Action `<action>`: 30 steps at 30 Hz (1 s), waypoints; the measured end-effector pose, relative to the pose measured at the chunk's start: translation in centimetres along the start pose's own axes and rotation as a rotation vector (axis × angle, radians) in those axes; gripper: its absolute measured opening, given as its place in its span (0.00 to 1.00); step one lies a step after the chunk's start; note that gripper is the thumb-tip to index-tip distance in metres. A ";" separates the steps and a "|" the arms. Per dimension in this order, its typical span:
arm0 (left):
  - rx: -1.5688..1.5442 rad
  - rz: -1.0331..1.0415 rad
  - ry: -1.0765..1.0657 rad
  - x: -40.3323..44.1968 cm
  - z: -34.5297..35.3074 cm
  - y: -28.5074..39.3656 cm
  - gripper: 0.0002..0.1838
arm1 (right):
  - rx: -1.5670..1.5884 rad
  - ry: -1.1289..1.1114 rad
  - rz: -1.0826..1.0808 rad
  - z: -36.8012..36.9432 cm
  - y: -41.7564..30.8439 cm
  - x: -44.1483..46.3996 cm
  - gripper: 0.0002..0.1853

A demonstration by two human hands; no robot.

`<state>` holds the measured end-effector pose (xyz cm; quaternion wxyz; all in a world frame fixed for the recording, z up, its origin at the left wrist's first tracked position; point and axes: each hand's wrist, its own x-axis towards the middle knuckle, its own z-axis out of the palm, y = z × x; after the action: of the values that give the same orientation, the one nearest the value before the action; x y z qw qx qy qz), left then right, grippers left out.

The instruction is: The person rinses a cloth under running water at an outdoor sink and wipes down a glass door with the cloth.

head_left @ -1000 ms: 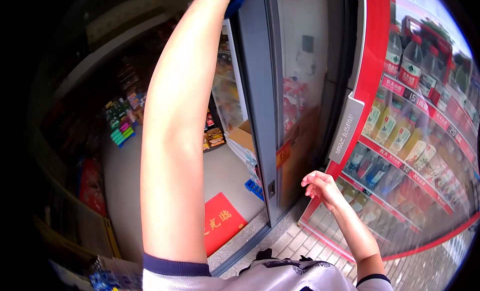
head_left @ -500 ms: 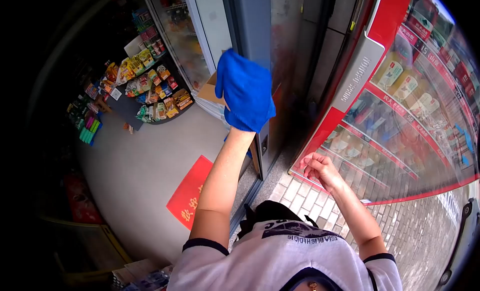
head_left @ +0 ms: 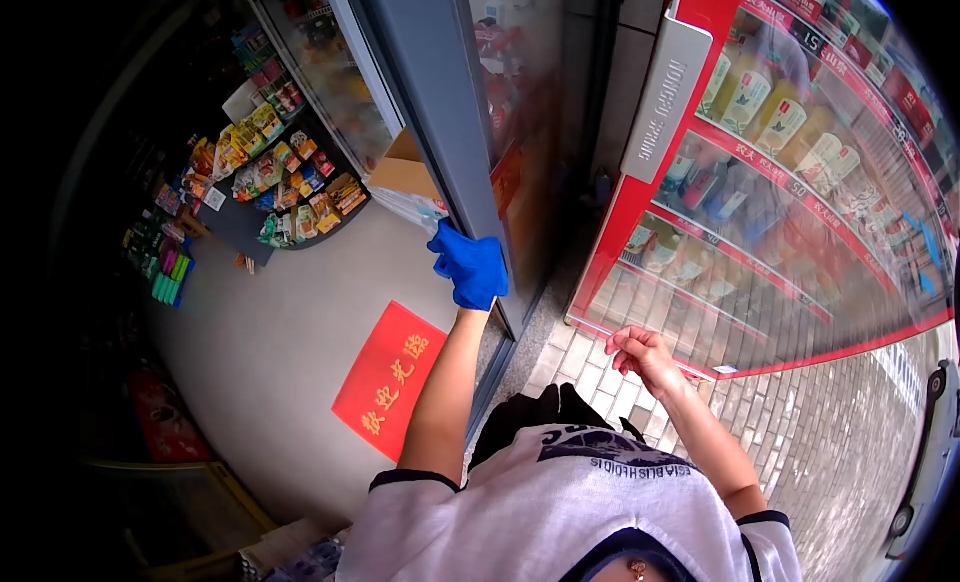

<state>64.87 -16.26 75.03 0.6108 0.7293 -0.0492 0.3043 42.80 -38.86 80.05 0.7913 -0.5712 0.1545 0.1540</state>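
A blue cloth [head_left: 468, 266] is wrapped over my left hand [head_left: 477, 306], hiding most of its fingers. The hand presses the cloth on or close beside the lower part of the grey door frame [head_left: 425, 112]. Lower right of the frame, my right hand [head_left: 645, 360] hangs in the air, its fingers loosely bent and holding nothing. It is nearest to the bottom corner of the red-framed drinks fridge [head_left: 600, 267], whose glass front shows rows of bottles.
Inside the doorway, a red mat [head_left: 390, 382] with gold characters lies on the grey floor. A cardboard box [head_left: 403, 170] stands just behind the frame, with a snack rack [head_left: 300, 197] further in. Outside are brick paving [head_left: 740, 437] and a parked vehicle [head_left: 925, 462].
My left hand with the blue cloth has moved down along the door frame, from about mid-height to its lower part. My right hand has barely moved. The view has shifted slightly.
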 end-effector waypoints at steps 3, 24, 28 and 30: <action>0.090 -0.017 -0.026 -1.9 -0.6 -0.8 0.08 | -0.012 -0.004 -0.001 -0.6 1.4 -0.6 0.06; -0.544 0.194 -0.294 7.8 -4.7 9.5 0.19 | -0.579 0.013 -0.674 10.6 -13.3 -0.4 0.23; -0.661 -0.022 -0.343 6.3 -4.7 5.8 0.15 | -0.925 0.217 -1.303 20.6 -20.2 4.1 0.32; -0.532 -0.035 -0.362 5.5 -4.9 3.2 0.13 | -1.033 0.385 -1.580 23.5 -22.1 7.1 0.32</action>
<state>66.03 -10.85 80.86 0.7664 0.5872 -0.2223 0.1357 60.14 -22.65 103.05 0.2786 -0.8038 -0.2343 -0.4705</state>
